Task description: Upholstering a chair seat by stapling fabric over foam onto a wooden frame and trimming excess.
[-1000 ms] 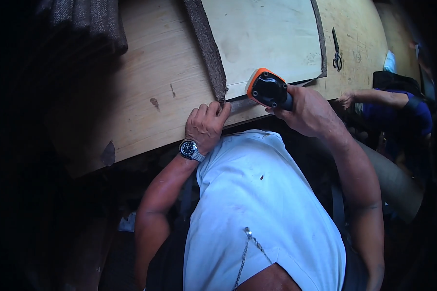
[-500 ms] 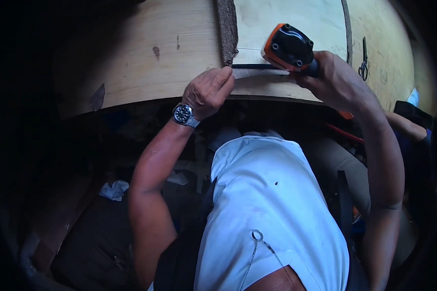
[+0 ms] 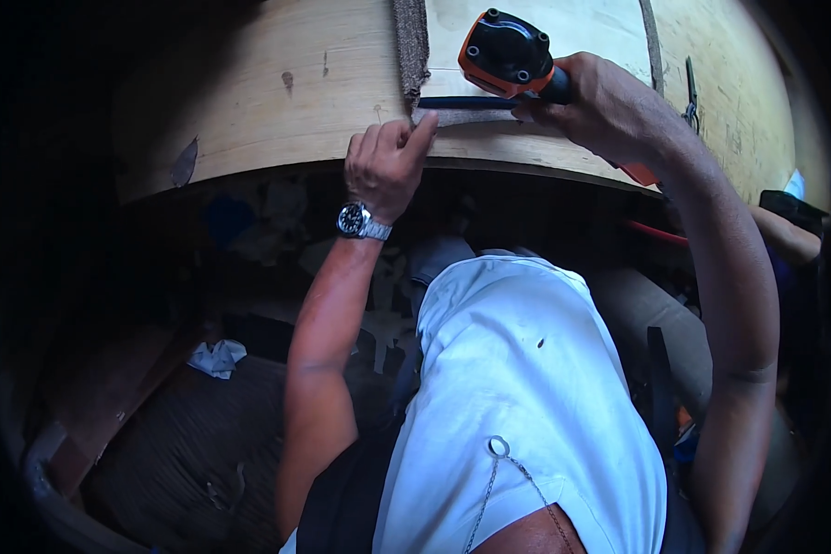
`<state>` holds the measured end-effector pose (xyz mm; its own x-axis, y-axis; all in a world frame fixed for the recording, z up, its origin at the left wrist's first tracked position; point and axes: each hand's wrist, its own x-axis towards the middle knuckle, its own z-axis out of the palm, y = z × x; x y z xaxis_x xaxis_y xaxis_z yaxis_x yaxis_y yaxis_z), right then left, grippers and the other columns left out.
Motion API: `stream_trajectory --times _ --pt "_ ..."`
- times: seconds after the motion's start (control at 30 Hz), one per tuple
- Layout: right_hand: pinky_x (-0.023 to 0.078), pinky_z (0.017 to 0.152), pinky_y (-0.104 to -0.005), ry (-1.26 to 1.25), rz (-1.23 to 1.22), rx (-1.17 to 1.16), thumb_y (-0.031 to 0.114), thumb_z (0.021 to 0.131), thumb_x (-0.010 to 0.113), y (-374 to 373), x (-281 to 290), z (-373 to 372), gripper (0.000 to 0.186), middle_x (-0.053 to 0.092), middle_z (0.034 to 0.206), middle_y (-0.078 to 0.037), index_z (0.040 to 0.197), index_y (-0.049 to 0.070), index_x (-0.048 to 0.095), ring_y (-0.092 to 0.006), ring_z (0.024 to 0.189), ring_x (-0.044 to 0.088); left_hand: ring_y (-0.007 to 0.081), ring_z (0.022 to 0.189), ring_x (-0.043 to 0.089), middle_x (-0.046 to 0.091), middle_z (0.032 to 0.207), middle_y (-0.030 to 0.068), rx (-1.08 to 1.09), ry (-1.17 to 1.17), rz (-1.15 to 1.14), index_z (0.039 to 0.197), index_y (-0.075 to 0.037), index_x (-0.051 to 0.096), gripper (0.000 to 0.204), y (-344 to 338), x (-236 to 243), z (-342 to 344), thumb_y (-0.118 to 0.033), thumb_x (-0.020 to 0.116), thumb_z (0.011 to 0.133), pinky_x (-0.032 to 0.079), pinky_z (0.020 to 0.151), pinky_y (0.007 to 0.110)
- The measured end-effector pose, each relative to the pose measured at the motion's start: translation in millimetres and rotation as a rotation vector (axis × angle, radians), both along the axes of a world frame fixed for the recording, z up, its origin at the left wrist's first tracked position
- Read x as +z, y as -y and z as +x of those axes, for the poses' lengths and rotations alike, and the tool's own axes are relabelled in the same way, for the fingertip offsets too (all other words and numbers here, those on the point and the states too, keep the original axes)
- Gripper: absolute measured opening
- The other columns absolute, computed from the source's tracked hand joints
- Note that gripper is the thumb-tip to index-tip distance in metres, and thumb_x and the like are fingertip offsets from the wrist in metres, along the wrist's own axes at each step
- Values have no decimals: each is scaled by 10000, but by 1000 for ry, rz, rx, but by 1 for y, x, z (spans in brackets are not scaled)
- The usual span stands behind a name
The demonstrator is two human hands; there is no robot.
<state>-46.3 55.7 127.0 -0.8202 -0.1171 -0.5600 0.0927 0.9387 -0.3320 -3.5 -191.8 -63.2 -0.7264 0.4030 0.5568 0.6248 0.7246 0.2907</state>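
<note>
My right hand (image 3: 600, 106) is wrapped round the handle of an orange and black staple gun (image 3: 506, 54), whose head stands over a board on the table. Beneath the gun's head a dark band (image 3: 462, 102) runs along a pale fabric strip (image 3: 471, 117) near the front edge. At the strip's left end is my left hand (image 3: 383, 166), its thumb stretched onto the cloth and its other fingers curled; their tips are hidden. A brown textured fabric strip (image 3: 413, 46) runs away from that corner. The gun's nose is out of sight.
Scissors (image 3: 691, 102) lie to the right on the wooden table (image 3: 249, 111). A dark scrap (image 3: 185, 163) rests near its left front edge. Another person's forearm (image 3: 785, 235) shows at the far right, and a red hose-like line (image 3: 656, 231) is below the table edge.
The staple gun has moved a little left along the fabric strip, closer to my left hand. My left thumb has spread away from the curled fingers. The whole view has shifted slightly.
</note>
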Motion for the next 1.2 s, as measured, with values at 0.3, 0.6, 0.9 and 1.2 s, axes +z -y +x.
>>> stream_trajectory --times 0.3,0.6,0.9,1.2 --pt "523 648 -389 -17 -9 46 401 917 741 -3 2 0 373 695 718 -104 1059 56 745 -192 641 660 225 753 630 616 904 37 -40 -69 -36 1037 -120 701 250 -1 -5 -14 -50 697 796 521 660 355" --pt "521 641 -383 -12 34 28 382 925 721 -3 3 0 348 683 699 -106 1049 58 745 -204 627 661 264 852 666 643 1032 92 -162 -82 66 1017 -41 670 241 1 -3 -18 -2 712 783 571 717 382" --pt "524 659 -391 -46 -4 45 373 923 723 -7 -2 4 348 688 715 -114 1062 54 743 -204 641 665 257 844 644 630 1049 81 -339 -101 9 1105 -85 614 336 15 -4 -40 -65 726 789 548 734 399" --pt "533 659 -410 48 -39 -38 370 923 718 2 15 3 353 688 709 -119 1066 49 743 -228 634 669 238 825 629 648 1033 50 -49 -119 4 1140 -133 639 358 15 -8 -22 -160 779 811 498 715 390"
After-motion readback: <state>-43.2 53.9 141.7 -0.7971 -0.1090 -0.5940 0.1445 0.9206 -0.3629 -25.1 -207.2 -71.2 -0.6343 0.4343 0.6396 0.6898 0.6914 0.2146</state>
